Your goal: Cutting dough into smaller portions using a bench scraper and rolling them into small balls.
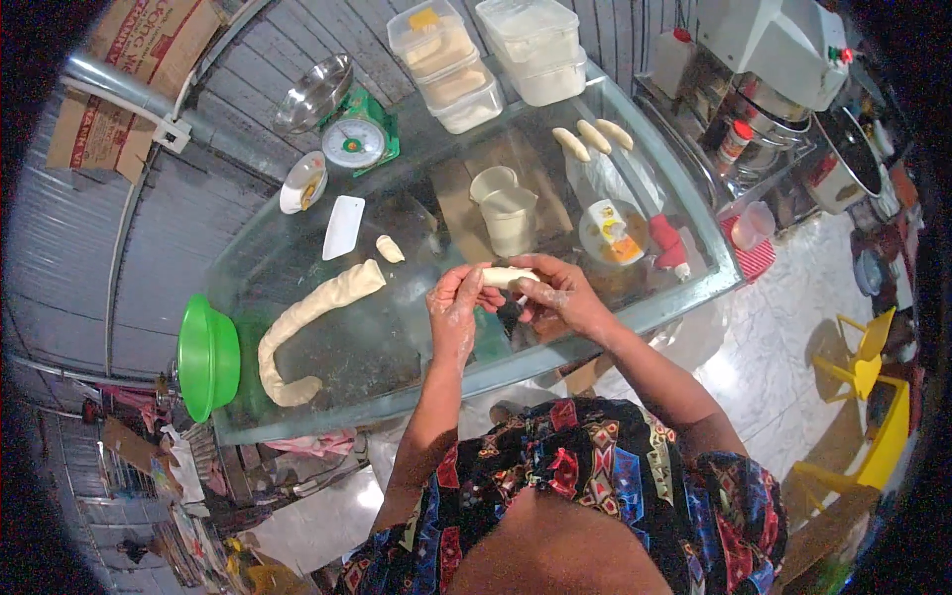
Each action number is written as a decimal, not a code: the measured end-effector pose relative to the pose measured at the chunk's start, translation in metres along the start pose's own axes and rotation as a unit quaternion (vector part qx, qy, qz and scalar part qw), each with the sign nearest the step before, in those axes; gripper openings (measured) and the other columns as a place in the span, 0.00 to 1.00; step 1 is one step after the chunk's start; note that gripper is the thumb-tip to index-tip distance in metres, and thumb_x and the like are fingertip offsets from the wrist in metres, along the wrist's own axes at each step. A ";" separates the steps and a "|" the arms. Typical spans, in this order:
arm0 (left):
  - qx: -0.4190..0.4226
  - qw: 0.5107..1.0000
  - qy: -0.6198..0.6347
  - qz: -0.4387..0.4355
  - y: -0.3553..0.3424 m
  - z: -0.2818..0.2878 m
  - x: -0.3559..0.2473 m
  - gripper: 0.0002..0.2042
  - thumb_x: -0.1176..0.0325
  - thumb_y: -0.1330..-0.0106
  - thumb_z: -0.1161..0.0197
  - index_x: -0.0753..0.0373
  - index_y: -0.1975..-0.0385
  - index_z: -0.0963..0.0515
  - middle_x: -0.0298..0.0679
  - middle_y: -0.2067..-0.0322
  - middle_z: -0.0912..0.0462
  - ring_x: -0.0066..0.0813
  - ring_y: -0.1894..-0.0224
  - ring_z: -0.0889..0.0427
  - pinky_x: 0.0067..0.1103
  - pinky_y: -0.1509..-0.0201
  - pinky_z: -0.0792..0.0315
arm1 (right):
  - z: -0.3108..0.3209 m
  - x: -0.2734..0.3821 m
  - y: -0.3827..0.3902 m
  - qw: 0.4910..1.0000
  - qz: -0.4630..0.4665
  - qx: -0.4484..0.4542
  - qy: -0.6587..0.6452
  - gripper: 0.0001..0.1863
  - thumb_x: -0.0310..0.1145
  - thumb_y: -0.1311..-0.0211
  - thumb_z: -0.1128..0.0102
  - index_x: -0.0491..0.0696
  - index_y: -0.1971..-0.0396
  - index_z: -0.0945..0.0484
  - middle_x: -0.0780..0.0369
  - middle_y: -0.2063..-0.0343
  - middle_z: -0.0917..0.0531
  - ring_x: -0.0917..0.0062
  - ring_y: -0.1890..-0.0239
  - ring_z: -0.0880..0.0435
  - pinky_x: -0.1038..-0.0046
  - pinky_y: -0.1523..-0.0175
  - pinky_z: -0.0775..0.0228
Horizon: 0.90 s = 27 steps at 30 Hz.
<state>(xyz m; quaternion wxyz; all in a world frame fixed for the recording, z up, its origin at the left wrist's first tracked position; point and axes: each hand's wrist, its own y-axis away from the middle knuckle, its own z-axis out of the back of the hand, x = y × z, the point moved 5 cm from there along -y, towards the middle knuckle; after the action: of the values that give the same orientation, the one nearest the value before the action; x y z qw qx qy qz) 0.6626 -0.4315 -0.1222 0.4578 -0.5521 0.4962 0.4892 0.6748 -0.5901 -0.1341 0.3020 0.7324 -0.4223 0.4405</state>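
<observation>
Between my two hands, above the near edge of the glass table, is a short roll of pale dough (504, 278). My left hand (458, 302) pinches its left end, and my right hand (557, 297) has its fingers around the right end. To the left, a long curved rope of dough (312, 317) lies on the glass. One small cut piece of dough (391, 249) rests just past the rope's upper end. At the far right of the table lie 3 shaped dough rolls (593, 137), side by side.
A white scraper (343, 227), a small bowl (303, 182) and a green scale (357, 142) stand at the far left. A green basin (208, 358) sits by the left edge. Stacked tubs (446, 64) line the back. Beyond my hands are cream containers (510, 216) and a plate (593, 236).
</observation>
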 end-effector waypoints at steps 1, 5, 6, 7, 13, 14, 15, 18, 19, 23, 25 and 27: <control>-0.013 1.000 -0.013 -0.003 0.000 0.002 0.000 0.13 0.64 0.34 0.47 0.68 0.60 0.25 0.39 0.77 0.21 0.23 0.78 0.22 0.17 0.74 0.29 | 0.000 -0.003 -0.001 1.000 0.001 -0.003 0.001 0.20 0.40 0.38 0.45 0.42 0.52 0.27 0.65 0.73 0.22 0.85 0.79 0.24 0.83 0.74 0.33; -0.039 0.997 -0.068 -0.020 0.004 0.002 -0.001 0.13 0.64 0.34 0.48 0.68 0.61 0.24 0.39 0.78 0.21 0.22 0.79 0.23 0.17 0.75 0.30 | 0.002 -0.008 0.000 0.999 0.025 -0.005 0.022 0.18 0.40 0.37 0.47 0.41 0.56 0.25 0.65 0.76 0.22 0.84 0.80 0.23 0.83 0.74 0.32; -0.040 0.997 -0.068 -0.019 0.004 0.002 -0.001 0.13 0.64 0.34 0.48 0.68 0.61 0.24 0.39 0.78 0.21 0.22 0.79 0.23 0.17 0.75 0.30 | 0.001 -0.006 0.001 1.000 0.000 -0.005 -0.008 0.19 0.40 0.36 0.48 0.41 0.55 0.25 0.65 0.77 0.21 0.83 0.80 0.23 0.82 0.74 0.31; -0.034 0.998 -0.057 -0.009 0.002 0.002 0.000 0.13 0.64 0.34 0.48 0.68 0.61 0.24 0.38 0.77 0.21 0.21 0.79 0.23 0.16 0.75 0.30 | 0.001 -0.007 0.001 0.999 -0.025 -0.004 -0.037 0.19 0.41 0.35 0.49 0.40 0.55 0.26 0.64 0.77 0.21 0.83 0.80 0.22 0.82 0.73 0.30; -0.026 0.997 -0.071 -0.014 -0.004 -0.004 0.004 0.10 0.65 0.35 0.44 0.66 0.63 0.24 0.34 0.77 0.22 0.17 0.77 0.25 0.13 0.75 0.32 | -0.008 0.004 0.003 0.991 -0.040 0.038 -0.124 0.21 0.40 0.34 0.52 0.40 0.49 0.30 0.60 0.76 0.20 0.77 0.78 0.20 0.78 0.72 0.27; -0.029 0.999 -0.021 0.005 -0.005 -0.002 0.008 0.10 0.65 0.36 0.44 0.66 0.63 0.25 0.34 0.77 0.23 0.17 0.78 0.25 0.14 0.75 0.32 | -0.007 0.003 0.003 0.991 -0.041 0.038 -0.124 0.21 0.40 0.34 0.52 0.40 0.49 0.30 0.60 0.76 0.20 0.77 0.78 0.20 0.78 0.72 0.27; -0.032 0.999 0.029 0.025 -0.005 0.000 0.011 0.10 0.65 0.36 0.44 0.66 0.63 0.25 0.34 0.78 0.23 0.17 0.78 0.26 0.14 0.75 0.32 | -0.006 0.003 0.001 0.993 -0.025 0.044 -0.105 0.22 0.40 0.34 0.52 0.39 0.48 0.31 0.59 0.76 0.20 0.76 0.77 0.20 0.77 0.71 0.27; -0.016 0.999 0.028 0.041 -0.001 -0.002 0.007 0.10 0.65 0.36 0.44 0.65 0.62 0.27 0.35 0.75 0.23 0.19 0.77 0.26 0.17 0.74 0.32 | -0.003 -0.005 -0.003 0.994 -0.014 0.044 -0.100 0.23 0.40 0.34 0.52 0.39 0.47 0.32 0.57 0.74 0.19 0.75 0.76 0.19 0.77 0.69 0.25; -0.018 0.999 0.028 0.040 0.000 -0.001 0.007 0.10 0.65 0.36 0.44 0.65 0.62 0.27 0.35 0.75 0.23 0.19 0.77 0.26 0.17 0.74 0.32 | -0.001 -0.008 -0.004 0.993 -0.017 0.037 -0.113 0.23 0.40 0.35 0.52 0.38 0.47 0.32 0.56 0.73 0.19 0.76 0.76 0.19 0.76 0.68 0.25; -0.014 0.998 0.045 0.029 0.001 0.001 0.010 0.12 0.62 0.35 0.46 0.64 0.59 0.28 0.36 0.74 0.23 0.21 0.75 0.25 0.18 0.74 0.32 | -0.002 -0.013 -0.005 0.984 -0.033 0.039 -0.171 0.22 0.39 0.35 0.52 0.38 0.48 0.33 0.55 0.72 0.19 0.75 0.76 0.19 0.76 0.68 0.24; -0.019 0.999 0.044 0.019 0.002 -0.001 0.007 0.15 0.59 0.34 0.47 0.64 0.56 0.28 0.37 0.72 0.23 0.22 0.75 0.25 0.19 0.74 0.32 | -0.003 -0.012 -0.003 0.971 -0.042 0.068 -0.227 0.22 0.39 0.35 0.52 0.38 0.48 0.32 0.55 0.73 0.19 0.75 0.76 0.19 0.76 0.68 0.24; -0.019 0.996 0.089 0.015 0.007 -0.009 -0.005 0.23 0.52 0.32 0.52 0.63 0.46 0.33 0.38 0.68 0.22 0.22 0.71 0.24 0.18 0.72 0.30 | -0.004 -0.010 -0.002 0.964 -0.046 0.090 -0.245 0.22 0.39 0.35 0.52 0.38 0.48 0.32 0.55 0.72 0.19 0.75 0.76 0.18 0.76 0.68 0.24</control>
<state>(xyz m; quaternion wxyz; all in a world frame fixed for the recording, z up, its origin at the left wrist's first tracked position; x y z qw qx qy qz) 0.6561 -0.4404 -0.1166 0.3938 -0.5946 0.5340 0.4540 0.6728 -0.5823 -0.1420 0.1422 0.8609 -0.4077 0.2693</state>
